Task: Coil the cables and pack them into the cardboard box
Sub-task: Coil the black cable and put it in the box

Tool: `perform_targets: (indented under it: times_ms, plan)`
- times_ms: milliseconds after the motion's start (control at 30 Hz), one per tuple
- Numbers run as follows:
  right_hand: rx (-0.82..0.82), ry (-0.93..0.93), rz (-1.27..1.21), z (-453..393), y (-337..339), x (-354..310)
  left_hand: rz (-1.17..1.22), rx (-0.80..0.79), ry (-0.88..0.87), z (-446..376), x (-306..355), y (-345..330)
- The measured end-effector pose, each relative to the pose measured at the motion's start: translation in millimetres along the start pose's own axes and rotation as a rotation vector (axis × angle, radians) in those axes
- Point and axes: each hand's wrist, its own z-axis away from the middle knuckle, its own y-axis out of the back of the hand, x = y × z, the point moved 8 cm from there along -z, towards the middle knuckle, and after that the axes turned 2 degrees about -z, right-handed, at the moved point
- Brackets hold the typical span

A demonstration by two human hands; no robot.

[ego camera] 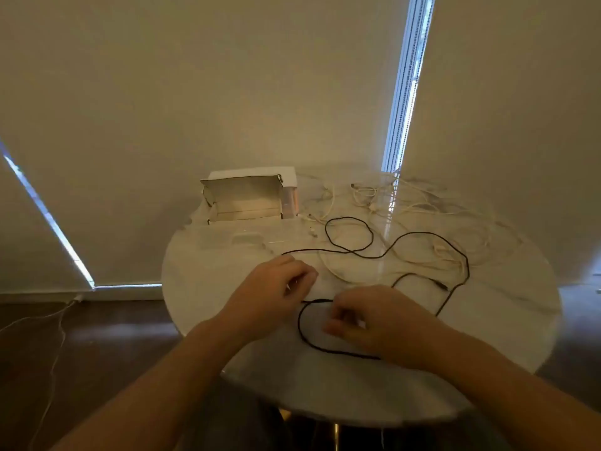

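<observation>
Black thin cable [395, 242] sprawls across the round white marble counter [208, 275]; both hands, left hand [276, 288] and right hand [374, 320], pinch its near loop. Keep loops even, feeding slack steadily toward the open cardboard box [247, 198] at the back.

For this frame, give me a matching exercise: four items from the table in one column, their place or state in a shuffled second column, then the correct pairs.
1. black cable
2. cardboard box
3. white cables
4. right hand

a. open, at the table's far left
b. loose tangle at the far right
c. looped across the middle, partly in the hands
d. fingers curled at the near loop

Pairs: 1-c, 2-a, 3-b, 4-d
</observation>
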Motion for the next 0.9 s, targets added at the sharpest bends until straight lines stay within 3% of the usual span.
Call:
perform_targets:
  times_ms: [200,433,900]
  plan:
    - [-0.121,0.059,0.069,-2,-20,-15,0.013,-0.017,0.032,-3,-2,-2]
    - [-0.148,0.114,0.098,0,-22,-16,0.029,-0.006,0.024,-4,-1,1]
    - [0.377,0.071,0.007,2,90,8,0.486,-0.074,0.206,-17,14,3]
